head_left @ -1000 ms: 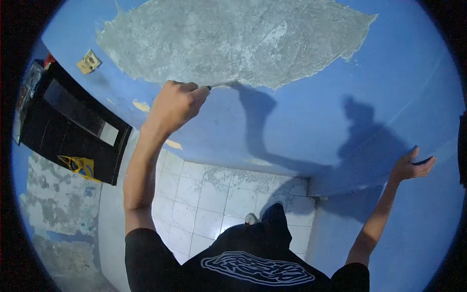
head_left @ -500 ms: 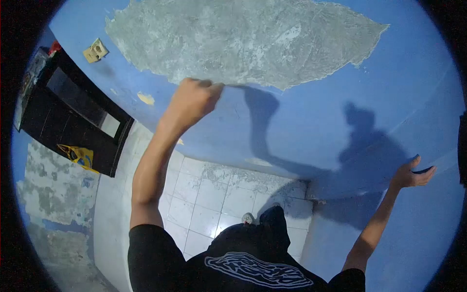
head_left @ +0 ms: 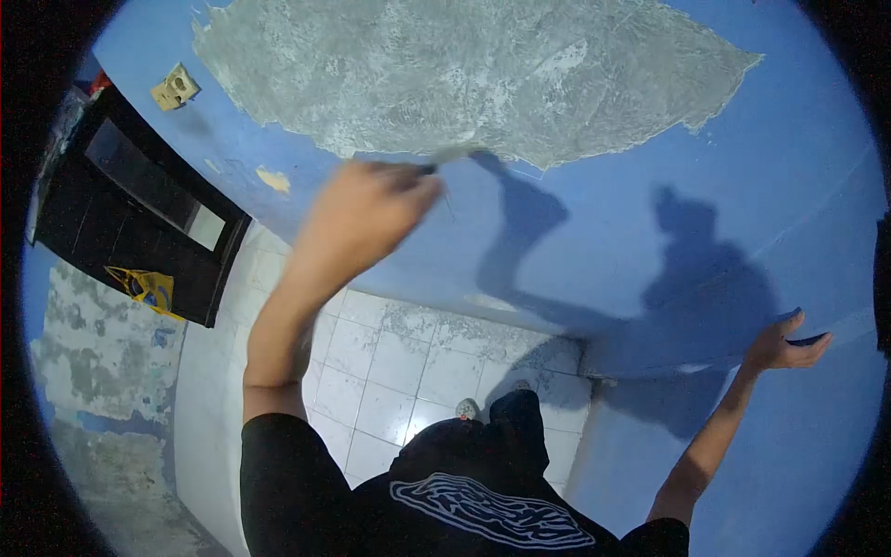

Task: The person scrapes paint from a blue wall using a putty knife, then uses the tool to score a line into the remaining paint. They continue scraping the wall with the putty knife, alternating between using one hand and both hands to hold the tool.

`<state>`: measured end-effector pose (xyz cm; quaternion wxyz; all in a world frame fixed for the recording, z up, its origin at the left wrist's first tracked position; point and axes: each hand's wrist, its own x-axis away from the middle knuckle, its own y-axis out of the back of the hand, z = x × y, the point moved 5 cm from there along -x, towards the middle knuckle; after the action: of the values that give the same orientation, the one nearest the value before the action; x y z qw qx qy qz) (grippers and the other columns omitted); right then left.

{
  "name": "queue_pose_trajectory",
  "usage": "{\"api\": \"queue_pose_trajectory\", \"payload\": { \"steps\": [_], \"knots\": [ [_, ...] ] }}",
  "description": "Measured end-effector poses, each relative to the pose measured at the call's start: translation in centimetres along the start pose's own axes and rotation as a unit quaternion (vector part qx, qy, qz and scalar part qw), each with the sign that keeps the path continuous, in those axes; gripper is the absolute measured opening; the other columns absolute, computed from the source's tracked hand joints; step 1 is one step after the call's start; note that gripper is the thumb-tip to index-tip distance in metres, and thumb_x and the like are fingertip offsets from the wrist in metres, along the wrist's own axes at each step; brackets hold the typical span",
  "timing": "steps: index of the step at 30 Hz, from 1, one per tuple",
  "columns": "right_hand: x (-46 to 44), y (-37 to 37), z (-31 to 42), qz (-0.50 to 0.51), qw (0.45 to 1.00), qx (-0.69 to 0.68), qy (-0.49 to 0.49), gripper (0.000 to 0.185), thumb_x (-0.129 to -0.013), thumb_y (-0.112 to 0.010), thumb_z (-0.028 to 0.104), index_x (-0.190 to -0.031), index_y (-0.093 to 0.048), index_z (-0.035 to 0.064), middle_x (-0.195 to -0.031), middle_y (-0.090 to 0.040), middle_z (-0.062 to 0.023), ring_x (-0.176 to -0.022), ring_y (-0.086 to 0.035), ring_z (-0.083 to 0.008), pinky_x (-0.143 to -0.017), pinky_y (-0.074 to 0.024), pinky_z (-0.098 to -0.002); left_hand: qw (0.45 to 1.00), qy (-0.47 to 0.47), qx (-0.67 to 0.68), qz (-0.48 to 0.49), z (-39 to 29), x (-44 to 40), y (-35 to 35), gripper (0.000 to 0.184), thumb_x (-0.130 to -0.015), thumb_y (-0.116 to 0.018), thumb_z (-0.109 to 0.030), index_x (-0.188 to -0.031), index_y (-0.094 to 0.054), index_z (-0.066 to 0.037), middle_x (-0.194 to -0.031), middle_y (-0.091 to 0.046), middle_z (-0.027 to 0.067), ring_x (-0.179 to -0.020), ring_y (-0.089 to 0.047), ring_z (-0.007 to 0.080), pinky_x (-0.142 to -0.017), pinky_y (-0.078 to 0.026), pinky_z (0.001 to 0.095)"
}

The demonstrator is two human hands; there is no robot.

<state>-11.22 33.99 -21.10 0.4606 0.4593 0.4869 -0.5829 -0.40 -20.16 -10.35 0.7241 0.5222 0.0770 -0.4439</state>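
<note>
My left hand (head_left: 371, 209) is closed round the dark handle of a scraper (head_left: 453, 153), whose thin blade is blurred. The blade lies at the lower edge of a rough grey patch (head_left: 464, 74) on the blue wall (head_left: 594, 223); whether it touches the wall cannot be told. On the right, my right hand (head_left: 787, 343) is held up near the wall with its fingers apart and nothing in it. Shadows of my arm and head fall on the wall between the hands.
A dark door (head_left: 139, 204) with a yellow bag (head_left: 147, 288) stands at the left. A beige wall fitting (head_left: 174, 87) sits left of the patch. White floor tiles (head_left: 380, 408) lie below, with splotches along the wall. Another wall (head_left: 102, 343) shows bare patches.
My left hand has moved to the right along the patch's lower edge, and the scraper blade now stands out from it. My right hand stays nearly still. The view has shifted slightly.
</note>
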Motion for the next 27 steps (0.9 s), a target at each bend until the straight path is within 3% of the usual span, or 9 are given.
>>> {"api": "queue_pose_trajectory", "payload": {
  "steps": [1,4,7,8,11,13,20,22,27],
  "knots": [
    [-0.1,0.0,-0.1,-0.005,1.000,-0.015,0.007,0.065,-0.087,-0.070,0.039,-0.131,-0.048,-0.0036,-0.129,-0.052,-0.0229,-0.116,-0.051,-0.0383,-0.097,-0.0406,-0.0501,0.993,0.008,0.046,0.107,0.1,-0.2,-2.7,0.006,-0.080,-0.059,-0.009,-0.085,-0.059,-0.005,-0.072,-0.063,0.0100,-0.062,-0.064,0.0274,-0.051,-0.049,0.0378],
    [-0.1,0.4,-0.3,-0.007,1.000,-0.019,0.011,0.066,-0.086,-0.071,0.040,-0.130,-0.049,-0.0036,-0.128,-0.053,-0.0224,-0.117,-0.052,-0.0378,-0.097,-0.0406,-0.0500,0.989,0.019,0.042,0.138,0.4,0.1,-2.7,0.008,-0.075,-0.062,-0.008,-0.081,-0.058,-0.006,-0.072,-0.062,0.0100,-0.063,-0.064,0.0273,-0.052,-0.049,0.0376],
    [-0.1,-0.1,-0.6,-0.013,1.000,-0.017,0.006,0.066,-0.085,-0.071,0.041,-0.129,-0.049,-0.0036,-0.127,-0.055,-0.0220,-0.116,-0.052,-0.0374,-0.097,-0.0407,-0.0500,0.992,0.048,0.083,0.080,-0.1,-0.4,2.6,0.014,-0.075,-0.067,-0.003,-0.088,-0.065,-0.003,-0.075,-0.063,0.0081,-0.063,-0.063,0.0228,-0.053,-0.049,0.0346],
    [-0.1,0.0,-0.9,-0.012,1.000,-0.019,0.010,0.066,-0.085,-0.071,0.041,-0.129,-0.049,-0.0035,-0.126,-0.055,-0.0219,-0.116,-0.052,-0.0373,-0.096,-0.0407,-0.0499,0.994,0.071,0.078,0.012,0.0,-0.4,3.0,0.011,-0.071,-0.063,-0.004,-0.082,-0.061,-0.006,-0.070,-0.062,0.0101,-0.060,-0.063,0.0283,-0.052,-0.050,0.0389],
    [-0.1,0.0,-1.0,-0.020,0.999,-0.020,0.016,0.066,-0.085,-0.071,0.042,-0.129,-0.049,-0.0033,-0.126,-0.055,-0.0222,-0.116,-0.053,-0.0369,-0.096,-0.0406,-0.0500,0.993,0.071,0.081,0.036,1.7,-0.4,-2.0,0.011,-0.072,-0.063,-0.003,-0.083,-0.062,-0.005,-0.069,-0.062,0.0105,-0.059,-0.062,0.0298,-0.053,-0.050,0.0406],
    [-0.1,0.1,-1.0,-0.018,1.000,-0.013,0.016,0.066,-0.086,-0.071,0.042,-0.128,-0.050,-0.0033,-0.126,-0.055,-0.0221,-0.116,-0.052,-0.0371,-0.096,-0.0405,-0.0500,0.989,0.052,0.074,0.121,2.4,-0.2,-4.1,0.008,-0.074,-0.061,-0.003,-0.082,-0.062,-0.005,-0.066,-0.061,0.0115,-0.059,-0.062,0.0314,-0.055,-0.050,0.0415],
    [-0.2,0.0,-0.9,-0.023,0.999,-0.038,0.016,0.066,-0.087,-0.069,0.044,-0.129,-0.049,-0.0033,-0.128,-0.054,-0.0221,-0.117,-0.052,-0.0378,-0.097,-0.0401,-0.0503,0.990,0.099,0.092,0.035,1.8,-1.7,1.4,0.007,-0.076,-0.058,-0.006,-0.081,-0.064,-0.006,-0.062,-0.059,0.0137,-0.060,-0.062,0.0333,-0.056,-0.050,0.0418],
    [-0.3,-0.3,-0.7,-0.021,0.999,-0.033,0.014,0.066,-0.087,-0.069,0.044,-0.129,-0.048,-0.0031,-0.128,-0.054,-0.0220,-0.117,-0.052,-0.0377,-0.096,-0.0402,-0.0506,0.996,0.018,0.050,0.077,1.3,-2.0,-3.8,0.004,-0.075,-0.059,-0.007,-0.078,-0.062,-0.006,-0.061,-0.058,0.0141,-0.060,-0.062,0.0336,-0.056,-0.050,0.0423],
    [0.1,0.0,-0.7,-0.021,0.999,-0.034,0.004,0.067,-0.087,-0.069,0.043,-0.131,-0.047,-0.0021,-0.128,-0.054,-0.0219,-0.118,-0.052,-0.0381,-0.096,-0.0399,-0.0512,0.991,-0.014,0.048,0.121,0.5,-4.0,0.5,0.009,-0.082,-0.064,-0.009,-0.077,-0.057,-0.005,-0.066,-0.060,0.0128,-0.060,-0.062,0.0305,-0.056,-0.049,0.0402]
  ]
}}
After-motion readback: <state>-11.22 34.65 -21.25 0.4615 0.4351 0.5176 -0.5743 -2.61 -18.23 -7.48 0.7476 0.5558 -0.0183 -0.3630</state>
